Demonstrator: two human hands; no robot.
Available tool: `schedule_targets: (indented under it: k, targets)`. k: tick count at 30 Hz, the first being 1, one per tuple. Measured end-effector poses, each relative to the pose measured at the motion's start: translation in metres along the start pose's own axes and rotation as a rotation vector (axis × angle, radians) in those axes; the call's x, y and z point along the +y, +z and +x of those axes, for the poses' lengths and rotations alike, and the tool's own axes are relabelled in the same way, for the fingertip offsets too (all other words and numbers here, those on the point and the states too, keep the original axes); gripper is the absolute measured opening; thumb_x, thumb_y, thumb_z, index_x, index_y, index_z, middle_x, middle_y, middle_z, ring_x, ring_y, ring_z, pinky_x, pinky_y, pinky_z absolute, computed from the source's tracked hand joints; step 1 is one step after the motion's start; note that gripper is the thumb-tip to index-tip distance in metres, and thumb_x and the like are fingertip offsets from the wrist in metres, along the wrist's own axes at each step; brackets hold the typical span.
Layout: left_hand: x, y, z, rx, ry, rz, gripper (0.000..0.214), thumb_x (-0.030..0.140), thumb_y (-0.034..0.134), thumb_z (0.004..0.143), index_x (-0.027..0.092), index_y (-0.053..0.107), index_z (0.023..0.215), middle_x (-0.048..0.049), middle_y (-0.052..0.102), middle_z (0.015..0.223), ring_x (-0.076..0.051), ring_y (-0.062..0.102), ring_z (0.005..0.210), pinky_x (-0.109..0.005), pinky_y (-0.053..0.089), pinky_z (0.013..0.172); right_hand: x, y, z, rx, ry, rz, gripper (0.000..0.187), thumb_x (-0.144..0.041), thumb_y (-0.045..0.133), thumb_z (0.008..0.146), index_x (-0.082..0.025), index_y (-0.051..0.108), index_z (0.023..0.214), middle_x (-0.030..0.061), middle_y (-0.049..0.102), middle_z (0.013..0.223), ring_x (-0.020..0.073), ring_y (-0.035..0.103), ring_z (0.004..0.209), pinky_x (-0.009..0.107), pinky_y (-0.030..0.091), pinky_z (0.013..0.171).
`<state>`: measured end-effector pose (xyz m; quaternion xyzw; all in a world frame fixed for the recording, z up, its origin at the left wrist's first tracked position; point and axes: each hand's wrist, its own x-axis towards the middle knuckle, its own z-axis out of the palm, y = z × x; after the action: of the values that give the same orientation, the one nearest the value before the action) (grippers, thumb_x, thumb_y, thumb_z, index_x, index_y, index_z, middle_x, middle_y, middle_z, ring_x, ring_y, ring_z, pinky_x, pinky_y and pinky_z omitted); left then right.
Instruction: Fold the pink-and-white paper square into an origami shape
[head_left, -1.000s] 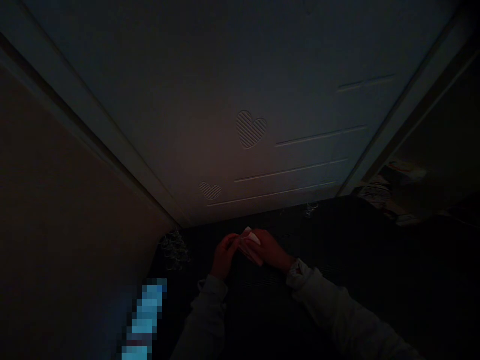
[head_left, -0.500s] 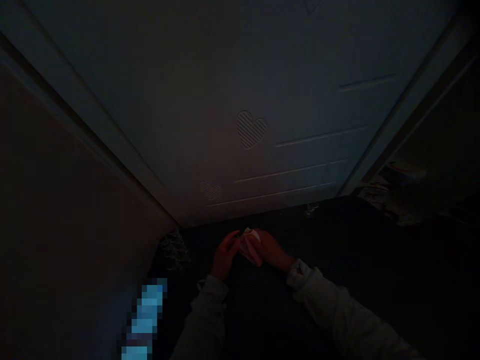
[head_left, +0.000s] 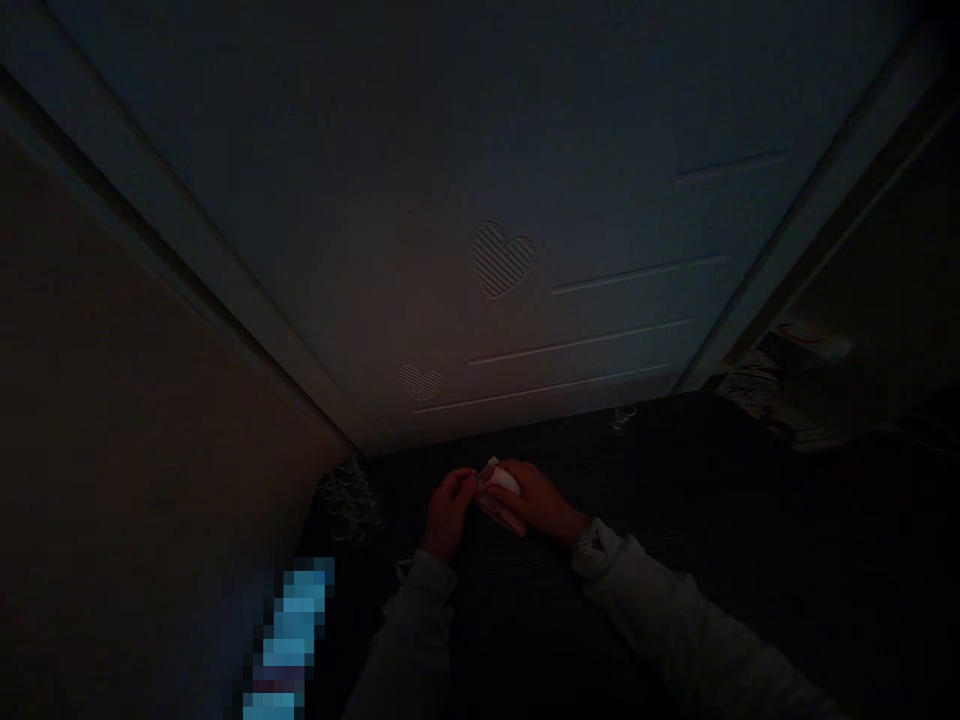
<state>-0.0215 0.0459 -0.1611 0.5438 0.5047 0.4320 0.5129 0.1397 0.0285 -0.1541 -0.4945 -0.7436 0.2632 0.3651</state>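
The light is very dim. My right hand (head_left: 541, 502) is closed around a small pale pink and white item (head_left: 504, 482), thin and folded like a cloth or paper pouch; its exact kind is too dark to tell. White shows along its top between thumb and fingers, and a pink flap hangs below. Beside it, my left hand (head_left: 448, 512) has its thumb and fingers pinched together at the item's left edge. Whatever lies between those fingertips is too small and dark to make out. Both hands are just above a dark table (head_left: 525, 610).
A heap of shiny clear rings or loops (head_left: 351, 500) lies at the table's left edge. A few similar loops (head_left: 621, 418) sit at the back. Behind rises a pale panel (head_left: 360, 200) with embossed hearts. A bluish pixelated strip (head_left: 289, 630) shows lower left; cluttered items (head_left: 810, 350) stand right.
The pink and white item has turned slightly in my right hand, showing more white on top. My left fingertips have drawn closer together and a little left. Both forearms stay in place.
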Motion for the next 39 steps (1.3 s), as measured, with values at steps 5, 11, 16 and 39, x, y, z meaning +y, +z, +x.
schedule_targets:
  k: [5, 11, 16, 39]
  targets:
    - [0.0017, -0.0003, -0.0011, -0.064, 0.013, -0.088, 0.038, 0.033, 0.054, 0.070, 0.019, 0.050, 0.105, -0.0025, 0.061, 0.086, -0.016, 0.056, 0.084, -0.028, 0.041, 0.077, 0.0014, 0.0003, -0.0005, -0.002, 0.018, 0.017, 0.030, -0.040, 0.035, 0.084, -0.018, 0.054, 0.094, 0.0043, 0.058, 0.084, 0.0150, 0.051, 0.078, 0.025, 0.037, 0.069]
    - [0.0027, -0.0009, -0.0010, -0.102, -0.008, -0.071, 0.034, 0.030, 0.058, 0.066, 0.019, 0.055, 0.098, -0.0040, 0.062, 0.092, -0.017, 0.055, 0.088, -0.029, 0.040, 0.079, 0.0014, 0.0012, 0.0020, 0.018, 0.054, 0.082, 0.035, -0.038, 0.025, 0.087, -0.017, 0.053, 0.083, 0.0033, 0.057, 0.076, 0.0123, 0.051, 0.067, 0.023, 0.037, 0.062]
    - [0.0012, -0.0007, -0.0002, -0.052, -0.003, -0.027, 0.027, 0.032, 0.056, 0.068, 0.018, 0.057, 0.091, -0.0032, 0.063, 0.086, -0.017, 0.057, 0.083, -0.029, 0.042, 0.075, -0.0004, 0.0001, 0.0008, 0.005, 0.039, 0.053, 0.032, -0.040, 0.031, 0.085, -0.018, 0.054, 0.087, 0.0028, 0.057, 0.078, 0.0131, 0.051, 0.070, 0.024, 0.037, 0.063]
    - [-0.0021, -0.0033, -0.0010, -0.095, 0.024, -0.050, 0.033, 0.029, 0.062, 0.062, 0.017, 0.056, 0.093, -0.0047, 0.062, 0.088, -0.018, 0.056, 0.084, -0.031, 0.042, 0.077, -0.0026, 0.0006, 0.0033, 0.015, 0.038, 0.050, 0.038, -0.037, 0.020, 0.088, -0.018, 0.052, 0.081, 0.0032, 0.057, 0.075, 0.0122, 0.051, 0.066, 0.024, 0.038, 0.062]
